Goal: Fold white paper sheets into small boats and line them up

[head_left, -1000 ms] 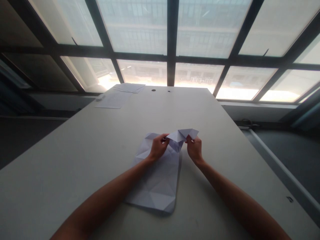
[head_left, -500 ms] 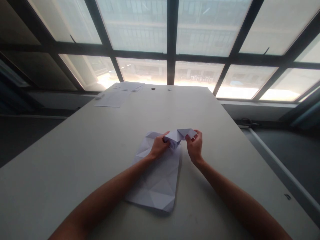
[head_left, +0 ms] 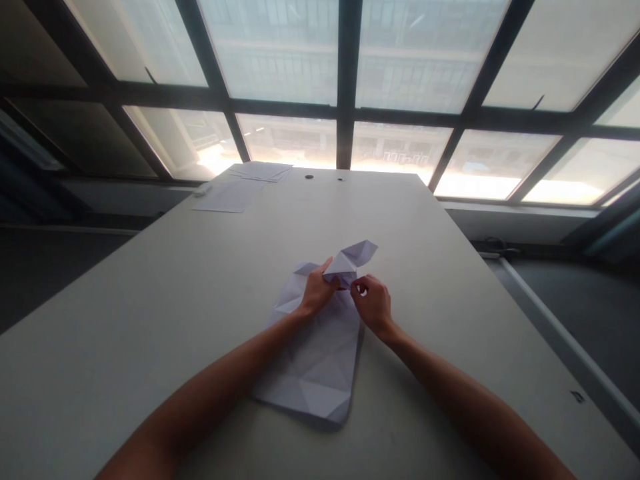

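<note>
A folded piece of white paper (head_left: 345,264) is held above the table, its pointed end sticking up to the right. My left hand (head_left: 319,291) is closed round its left side, thumb on top. With thumb and forefinger pinched together, my right hand (head_left: 371,301) grips the lower right edge of the same folded paper. Beneath both hands lies a large creased sheet of white paper (head_left: 315,363), its corners bent over and fold lines crossing its surface. My left forearm covers part of that sheet's left side.
The long white table (head_left: 210,280) stretches away to tall windows (head_left: 400,60) with dark frames. Several white sheets (head_left: 225,197) lie at its far left corner. A round dark hole (head_left: 309,177) sits near the far edge, and a small dark mark (head_left: 578,397) at the right edge.
My right hand has let go of the paper's pointed right end and moved down and left to pinch its lower edge. The pointed end now tilts upward. My left hand keeps its hold.
</note>
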Action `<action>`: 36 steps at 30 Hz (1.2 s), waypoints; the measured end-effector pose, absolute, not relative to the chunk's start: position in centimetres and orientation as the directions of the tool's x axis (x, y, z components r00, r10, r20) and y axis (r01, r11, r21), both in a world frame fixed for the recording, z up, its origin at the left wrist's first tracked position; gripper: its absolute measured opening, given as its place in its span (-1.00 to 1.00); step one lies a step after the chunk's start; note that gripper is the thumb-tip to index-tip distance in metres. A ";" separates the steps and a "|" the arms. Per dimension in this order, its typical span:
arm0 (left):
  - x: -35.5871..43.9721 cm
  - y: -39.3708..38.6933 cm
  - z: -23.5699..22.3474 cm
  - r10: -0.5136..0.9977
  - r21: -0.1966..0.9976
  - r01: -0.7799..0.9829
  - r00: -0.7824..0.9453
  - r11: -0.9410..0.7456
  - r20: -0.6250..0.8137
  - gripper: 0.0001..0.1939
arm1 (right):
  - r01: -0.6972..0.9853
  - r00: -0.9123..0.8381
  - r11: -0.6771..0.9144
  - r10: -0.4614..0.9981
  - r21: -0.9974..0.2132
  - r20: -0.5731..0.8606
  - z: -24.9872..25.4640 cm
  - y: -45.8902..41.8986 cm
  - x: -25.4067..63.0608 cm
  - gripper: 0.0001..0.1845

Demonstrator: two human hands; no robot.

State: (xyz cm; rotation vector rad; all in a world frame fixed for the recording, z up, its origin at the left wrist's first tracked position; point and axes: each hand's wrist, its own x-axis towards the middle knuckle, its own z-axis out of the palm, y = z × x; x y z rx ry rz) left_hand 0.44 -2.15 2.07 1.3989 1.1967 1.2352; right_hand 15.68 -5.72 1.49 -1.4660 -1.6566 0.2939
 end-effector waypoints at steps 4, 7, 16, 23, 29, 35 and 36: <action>0.8 -1.9 2.1 0.999 0.998 -0.055 -0.038 0.018 -0.020 -0.94 | 0.553 0.195 0.322 0.846 -0.768 0.495 1.6 -5.5 16.3 -0.85; 0.8 -1.6 1.8 0.998 0.997 -0.071 -0.040 0.039 -0.041 -0.92 | 0.547 0.156 0.392 0.821 -0.740 0.550 1.9 -5.9 16.2 -0.84; 0.6 -2.2 2.0 0.989 0.994 -0.108 0.148 -0.014 0.030 -0.77 | 0.755 0.029 0.287 0.884 -0.590 0.467 2.0 -6.0 15.6 -0.92; 0.6 -2.6 2.7 0.958 0.996 -0.065 0.276 -0.063 0.079 -0.60 | 0.779 0.014 0.236 0.920 -0.581 0.392 1.8 -6.1 16.3 -0.86; 0.6 -1.6 1.2 0.978 0.985 -0.134 0.192 0.107 -0.080 -0.80 | 0.744 0.011 0.310 0.881 -0.593 0.474 2.0 -6.1 16.4 -0.82; 0.1 -0.4 0.9 0.958 0.859 -0.425 0.139 0.285 -0.249 -0.85 | 0.260 0.423 0.281 0.827 -0.924 0.370 1.4 -4.9 16.5 -0.77; 0.0 -0.3 0.9 0.956 0.841 -0.456 0.163 0.292 -0.244 -0.82 | 0.170 0.478 0.255 0.823 -0.952 0.306 1.1 -4.7 16.6 -0.76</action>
